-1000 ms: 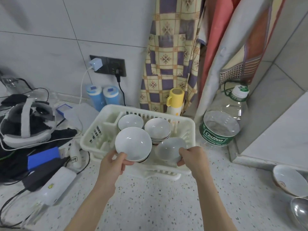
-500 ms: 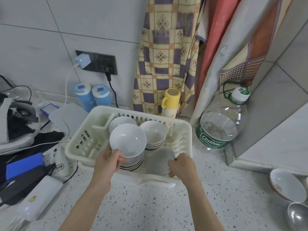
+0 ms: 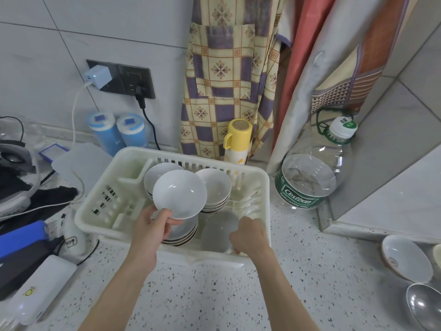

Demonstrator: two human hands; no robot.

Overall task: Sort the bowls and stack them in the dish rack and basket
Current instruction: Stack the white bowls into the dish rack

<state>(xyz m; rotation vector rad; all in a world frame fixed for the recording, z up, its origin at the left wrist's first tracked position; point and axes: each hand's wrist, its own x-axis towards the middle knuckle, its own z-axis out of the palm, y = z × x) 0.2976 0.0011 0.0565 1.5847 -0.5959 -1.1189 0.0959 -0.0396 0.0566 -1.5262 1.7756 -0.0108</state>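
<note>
A cream plastic dish rack (image 3: 100, 211) sits on the speckled counter. My left hand (image 3: 152, 225) pinches the rim of a white bowl (image 3: 179, 193), lifted and tilted above a stack of bowls (image 3: 183, 235) at the rack's front. Two more stacks stand behind, one at the back left (image 3: 155, 174) and one at the back right (image 3: 214, 187). My right hand (image 3: 250, 237) grips the near edge of a greyish bowl (image 3: 219, 230) low in the rack's front right corner.
A patterned bowl (image 3: 405, 258) and a steel bowl (image 3: 424, 306) lie on the counter at the right. A large water bottle (image 3: 310, 173) stands right of the rack, a yellow flask (image 3: 237, 142) behind it. Cables, chargers and a headset crowd the left side.
My left hand has raised its white bowl a little above the front stack. My right hand has lowered the greyish bowl deeper into the rack's front right corner.
</note>
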